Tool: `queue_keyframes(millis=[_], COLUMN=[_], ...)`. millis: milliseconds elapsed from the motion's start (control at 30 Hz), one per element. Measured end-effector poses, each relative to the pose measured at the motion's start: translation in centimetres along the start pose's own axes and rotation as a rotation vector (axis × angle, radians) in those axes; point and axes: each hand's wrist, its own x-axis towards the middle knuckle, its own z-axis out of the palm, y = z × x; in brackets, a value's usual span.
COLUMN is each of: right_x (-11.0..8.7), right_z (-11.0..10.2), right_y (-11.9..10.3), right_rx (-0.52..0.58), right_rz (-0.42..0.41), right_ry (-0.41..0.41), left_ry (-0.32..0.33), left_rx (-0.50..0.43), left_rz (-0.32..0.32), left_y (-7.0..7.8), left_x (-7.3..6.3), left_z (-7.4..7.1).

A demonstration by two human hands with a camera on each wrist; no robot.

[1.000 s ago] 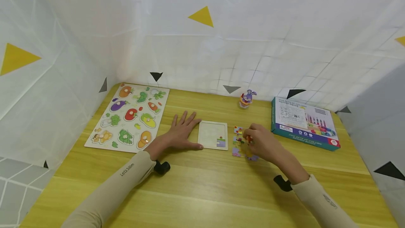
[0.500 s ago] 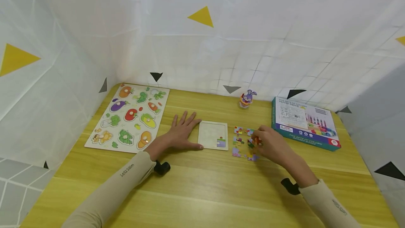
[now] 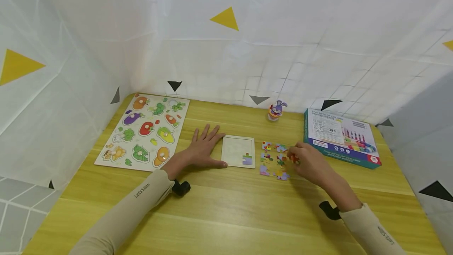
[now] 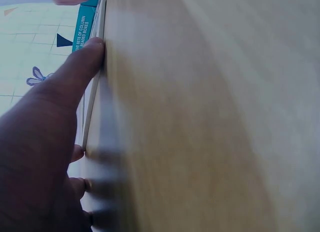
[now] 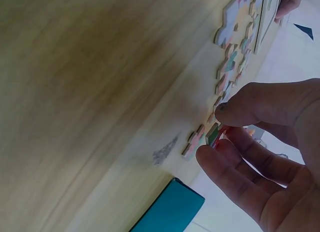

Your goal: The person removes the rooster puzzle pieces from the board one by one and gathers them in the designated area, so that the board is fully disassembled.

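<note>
My left hand [image 3: 202,148] lies flat with spread fingers at the left side of a small wooden puzzle tray [image 3: 233,150]. Its thumb and index finger touch the tray's edge, as the left wrist view also shows for the thumb [image 4: 90,54]. One purple and green puzzle piece [image 3: 247,159] sits in the tray's lower right corner. My right hand [image 3: 309,163] holds a red and green puzzle piece [image 5: 213,135] in its fingers, just right of the loose pieces. Several loose jigsaw pieces [image 3: 281,160] lie in two columns right of the tray.
A vegetable knob puzzle board [image 3: 145,131] lies at the left. At the back stands a purple rabbit figure [image 3: 276,110]. A teal toy box [image 3: 341,137] lies at the back right, near my right hand. White sheeting [image 3: 226,62] rises behind the table.
My right hand has slid to the right with the red piece in its fingers, uncovering the right column of loose pieces. My left hand has stayed in place.
</note>
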Motion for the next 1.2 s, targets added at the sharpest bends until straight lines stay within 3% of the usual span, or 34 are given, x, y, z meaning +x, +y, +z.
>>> queue_keyframes(millis=[333,1200], right_x=[-0.65,-0.76], right_z=[0.27,-0.16], right_y=[0.28,-0.19], right_rx=[0.007,-0.003], right_rz=[0.045,0.067], right_ry=[-0.034,-0.059], left_ry=[-0.001,-0.009], left_rx=[0.008,0.005], left_rz=[-0.003,-0.002], left_y=[0.1,-0.08], left_x=[0.06,0.16], left_z=[-0.06,0.02])
